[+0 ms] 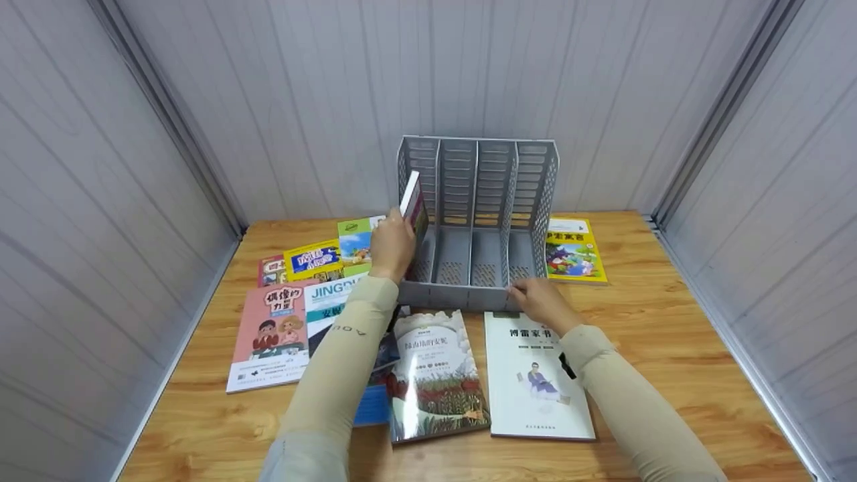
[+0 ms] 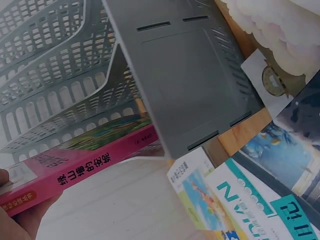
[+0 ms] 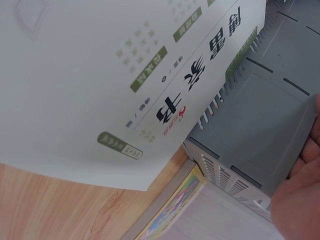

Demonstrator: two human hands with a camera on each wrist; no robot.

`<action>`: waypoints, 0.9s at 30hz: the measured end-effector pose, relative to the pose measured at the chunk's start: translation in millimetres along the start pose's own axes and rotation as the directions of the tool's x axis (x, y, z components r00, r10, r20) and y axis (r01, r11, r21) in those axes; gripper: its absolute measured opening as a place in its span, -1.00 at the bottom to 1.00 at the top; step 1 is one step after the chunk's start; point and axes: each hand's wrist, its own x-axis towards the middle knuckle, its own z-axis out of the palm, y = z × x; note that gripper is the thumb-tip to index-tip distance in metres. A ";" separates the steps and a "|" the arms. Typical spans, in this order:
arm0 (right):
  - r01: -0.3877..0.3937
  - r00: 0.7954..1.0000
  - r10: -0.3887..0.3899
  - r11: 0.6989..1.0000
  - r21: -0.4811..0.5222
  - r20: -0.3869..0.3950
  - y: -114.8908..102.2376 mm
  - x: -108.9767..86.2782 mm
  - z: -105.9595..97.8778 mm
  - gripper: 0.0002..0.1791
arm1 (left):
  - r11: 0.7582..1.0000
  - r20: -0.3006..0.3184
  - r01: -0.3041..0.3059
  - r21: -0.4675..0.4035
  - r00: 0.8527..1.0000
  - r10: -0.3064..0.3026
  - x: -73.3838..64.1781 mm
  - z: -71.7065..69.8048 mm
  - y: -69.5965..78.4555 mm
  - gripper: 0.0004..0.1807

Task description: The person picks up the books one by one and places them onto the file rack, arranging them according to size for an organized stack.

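Note:
A grey plastic file rack (image 1: 455, 295) with upright dividers stands at the back middle of the table. My left hand (image 1: 392, 246) holds a paperback book (image 1: 410, 193) upright in the rack's leftmost compartment. In the left wrist view the book's pink spine (image 2: 100, 162) shows dark lettering, and its far end is inside the rack behind the front panel. My right hand (image 1: 543, 304) grips the rack's front edge at the right corner. The right wrist view shows its fingers (image 3: 310, 150) at the rim of the front panel.
Before the rack lie a book with a flower-field cover (image 1: 438, 381) and a white book (image 1: 541, 388). Several books overlap at left, among them a pink one (image 1: 271, 338) and a white-and-teal one (image 1: 328, 301). A yellow book (image 1: 574, 258) lies right of the rack. Panel walls enclose the table.

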 end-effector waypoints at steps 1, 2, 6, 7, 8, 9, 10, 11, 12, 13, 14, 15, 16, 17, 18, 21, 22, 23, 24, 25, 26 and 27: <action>0.003 1.000 -0.003 1.000 -0.004 0.001 0.0 0.4 0.4 -0.67 | 1.000 0.007 0.001 0.014 1.000 -0.001 0.0 1.7 -0.6 -0.71; 0.001 1.000 -0.001 1.000 -0.004 0.003 -0.3 0.5 0.9 -0.66 | 1.000 0.014 0.002 0.025 1.000 -0.002 0.0 3.2 -1.3 -0.71; -0.002 1.000 0.002 1.000 0.004 0.011 -1.4 0.5 1.1 -0.67 | 1.000 0.018 0.016 0.026 1.000 -0.017 1.9 6.0 -4.5 -0.71; -0.006 1.000 0.006 1.000 0.006 0.010 -1.6 0.3 0.9 -0.67 | 0.999 0.019 0.023 0.022 1.000 -0.024 3.0 6.2 -5.1 -0.71; -0.007 1.000 0.007 1.000 0.003 0.008 -1.6 0.2 0.7 -0.67 | 0.999 0.022 0.031 0.017 0.999 -0.032 4.3 6.3 -5.5 -0.70; -0.009 1.000 0.009 1.000 0.002 0.008 -1.6 -0.1 0.3 -0.67 | 0.999 0.026 0.041 0.015 0.999 -0.041 5.8 6.5 -5.8 -0.70; -0.010 1.000 0.010 1.000 0.000 0.005 -1.3 -0.1 0.0 -0.67 | 0.999 0.031 0.050 0.016 0.998 -0.051 7.7 6.6 -5.8 -0.69; -0.012 1.000 0.012 1.000 0.000 0.004 -1.2 -0.4 -0.4 -0.67 | 0.998 0.037 0.060 0.016 0.998 -0.060 9.5 6.6 -5.5 -0.69; -0.012 1.000 0.012 1.000 -0.002 0.003 -0.9 -0.6 -1.0 -0.66 | 0.998 0.045 0.068 0.013 0.997 -0.069 11.4 6.6 -5.0 -0.68; -0.014 1.000 0.014 1.000 -0.001 0.002 -0.9 -0.7 -1.4 -0.66 | 0.997 0.055 0.078 0.009 0.995 -0.079 13.2 6.2 -4.4 -0.68; -0.010 1.000 0.010 1.000 -0.002 0.003 -0.9 -0.6 -1.9 -0.65 | 0.996 0.069 0.090 0.002 0.994 -0.090 14.9 6.1 -3.9 -0.68; -0.010 1.000 0.010 1.000 0.001 0.003 -0.8 -0.8 -2.4 -0.65 | 0.995 0.081 0.099 -0.005 0.992 -0.098 16.4 5.9 -3.2 -0.68; -0.008 1.000 0.008 1.000 0.000 0.003 -0.6 -0.6 -2.4 -0.66 | 0.994 0.094 0.107 -0.009 0.990 -0.106 17.8 5.7 -2.4 -0.67; -0.008 1.000 0.008 1.000 -0.002 0.003 -0.4 -0.8 -2.6 -0.65 | 0.993 0.104 0.114 -0.016 0.988 -0.111 18.9 5.7 -1.7 -0.65; -0.010 1.000 0.010 1.000 -0.004 0.003 -0.2 -0.9 -2.5 -0.66 | 0.992 0.112 0.122 -0.023 0.987 -0.119 19.7 5.8 -1.0 -0.63; -0.018 1.000 0.018 1.000 -0.005 0.006 0.9 -0.7 -1.5 -0.66 | 0.990 0.118 0.137 -0.028 0.984 -0.133 21.4 6.2 0.2 -0.63; -0.022 1.000 0.022 1.000 -0.003 0.009 1.3 -0.6 -1.0 -0.66 | 0.990 0.113 0.140 -0.031 0.984 -0.136 21.8 6.5 0.2 -0.65; -0.024 1.000 0.024 1.000 -0.004 0.011 1.4 -0.5 -0.8 -0.66 | 0.989 0.106 0.143 -0.038 0.985 -0.138 22.0 6.7 0.2 -0.67; -0.026 1.000 0.026 1.000 -0.001 0.013 1.5 -0.4 -0.5 -0.66 | 0.988 0.099 0.146 -0.043 0.985 -0.142 22.0 6.9 -0.1 -0.69; -0.026 1.000 0.026 1.000 0.003 0.015 1.6 -0.3 -0.3 -0.66 | 0.988 0.091 0.147 -0.051 0.986 -0.142 22.1 7.1 -0.8 -0.71; -0.018 1.000 0.018 1.000 0.000 0.016 1.4 -0.2 -0.3 -0.66 | 0.989 0.081 0.141 -0.051 0.987 -0.137 22.3 7.2 -1.7 -0.73; -0.014 1.000 0.014 1.000 -0.002 0.014 0.9 -0.2 -0.5 -0.66 | 0.990 0.072 0.135 -0.048 0.989 -0.131 22.4 7.3 -2.7 -0.75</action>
